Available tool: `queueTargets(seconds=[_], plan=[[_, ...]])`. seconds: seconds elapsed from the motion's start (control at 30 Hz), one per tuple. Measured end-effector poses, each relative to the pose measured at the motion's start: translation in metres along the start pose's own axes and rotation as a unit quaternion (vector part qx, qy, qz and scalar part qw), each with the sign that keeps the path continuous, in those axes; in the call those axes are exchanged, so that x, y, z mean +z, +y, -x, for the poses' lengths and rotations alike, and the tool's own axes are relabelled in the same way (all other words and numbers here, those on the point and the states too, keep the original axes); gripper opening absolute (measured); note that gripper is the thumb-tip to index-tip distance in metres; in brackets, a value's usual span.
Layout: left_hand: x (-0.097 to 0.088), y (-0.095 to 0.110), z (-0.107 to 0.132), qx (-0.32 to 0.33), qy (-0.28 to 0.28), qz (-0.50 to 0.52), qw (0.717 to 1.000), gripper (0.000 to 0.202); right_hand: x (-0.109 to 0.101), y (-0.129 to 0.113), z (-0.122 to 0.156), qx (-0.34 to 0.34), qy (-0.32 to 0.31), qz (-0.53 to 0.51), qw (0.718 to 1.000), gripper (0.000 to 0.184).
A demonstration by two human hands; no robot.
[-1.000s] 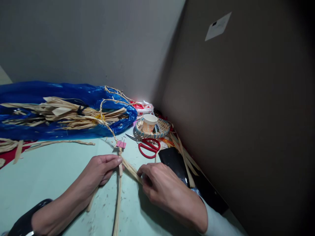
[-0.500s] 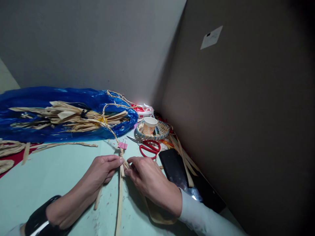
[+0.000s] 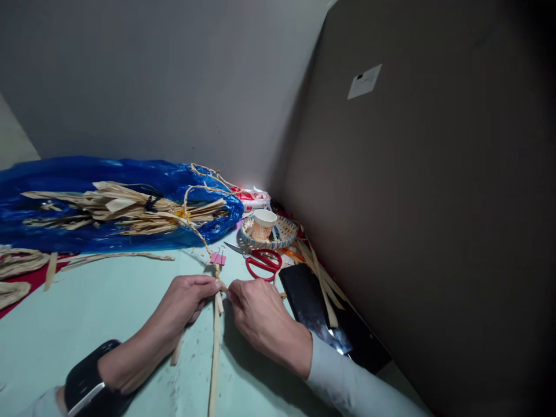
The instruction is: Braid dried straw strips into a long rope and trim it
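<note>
Straw-coloured twisted cord (image 3: 218, 271) runs down through the lower centre of the frame, passing a pink binder clip (image 3: 218, 259) just above the hands. At the left of that spot, the left hand (image 3: 186, 298) has its thumb and fingers pressed together on the cord, just below the clip. Close beside it, the right hand (image 3: 260, 310) has its fingers drawn together on a short twisted strand (image 3: 224, 288) that reaches across from the left fingertips; its lower fingers are hidden from view. One pale strip (image 3: 214, 359) hangs from the work to the bottom edge, and a shorter end (image 3: 176, 350) shows beneath the left hand. A black wristband (image 3: 91, 376) sits on the left wrist, at lower left.

Pale green, the table (image 3: 108, 301) spreads across the lower left. Across the middle left lies a blue plastic bag (image 3: 108, 168) with a bundle of dry strips (image 3: 125, 201) on it. Right of the clip lie red-handled scissors (image 3: 264, 262), blades pointing left; behind them, a paper cup (image 3: 263, 226) stands in a woven basket (image 3: 290, 233). Further right rests a flat black object (image 3: 299, 289).
</note>
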State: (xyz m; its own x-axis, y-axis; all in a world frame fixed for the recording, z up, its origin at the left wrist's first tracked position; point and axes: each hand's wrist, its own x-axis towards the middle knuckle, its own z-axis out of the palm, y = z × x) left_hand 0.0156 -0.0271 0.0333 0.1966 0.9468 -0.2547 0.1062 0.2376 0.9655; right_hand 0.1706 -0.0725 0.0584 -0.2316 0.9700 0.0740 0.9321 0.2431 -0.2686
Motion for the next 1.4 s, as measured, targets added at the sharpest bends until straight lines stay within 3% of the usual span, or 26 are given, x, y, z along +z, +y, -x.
queueTargets(seconds=[0.17,0.33,0.6,0.77,0.9,0.97,1.07,1.2,1.4], plan=[[0.003,0.001,0.002,-0.002,-0.009,-0.019,1.000,0.030,0.004,-0.011,0.000,0.003,-0.006,0.002,1.000,0.022],[0.002,0.001,0.004,0.017,-0.003,-0.027,0.999,0.029,0.005,-0.024,-0.001,-0.041,0.000,0.026,0.999,0.017],[-0.004,-0.001,0.003,0.007,-0.025,0.001,1.000,0.031,0.023,-0.039,-0.005,-0.068,0.012,0.054,0.996,0.014],[-0.006,-0.003,0.003,-0.008,-0.033,0.037,0.999,0.028,0.002,-0.030,-0.005,-0.061,0.005,0.020,0.998,0.023],[-0.005,-0.001,0.005,0.006,-0.038,0.070,0.997,0.024,-0.018,-0.009,-0.011,0.003,0.049,-0.107,0.993,0.031],[-0.005,0.000,0.006,0.014,-0.042,0.083,0.996,0.023,-0.015,-0.001,-0.017,0.009,0.037,-0.234,0.972,0.025],[-0.004,0.001,0.007,0.016,-0.053,0.093,0.994,0.023,0.002,0.003,-0.028,-0.003,-0.062,-0.411,0.910,0.019],[-0.004,0.002,0.007,0.016,-0.065,0.090,0.994,0.026,0.022,0.000,-0.036,0.016,-0.111,-0.488,0.866,0.024],[-0.006,-0.007,0.003,0.028,-0.045,0.040,0.998,0.029,0.021,0.001,-0.034,0.051,-0.121,-0.561,0.817,0.026]])
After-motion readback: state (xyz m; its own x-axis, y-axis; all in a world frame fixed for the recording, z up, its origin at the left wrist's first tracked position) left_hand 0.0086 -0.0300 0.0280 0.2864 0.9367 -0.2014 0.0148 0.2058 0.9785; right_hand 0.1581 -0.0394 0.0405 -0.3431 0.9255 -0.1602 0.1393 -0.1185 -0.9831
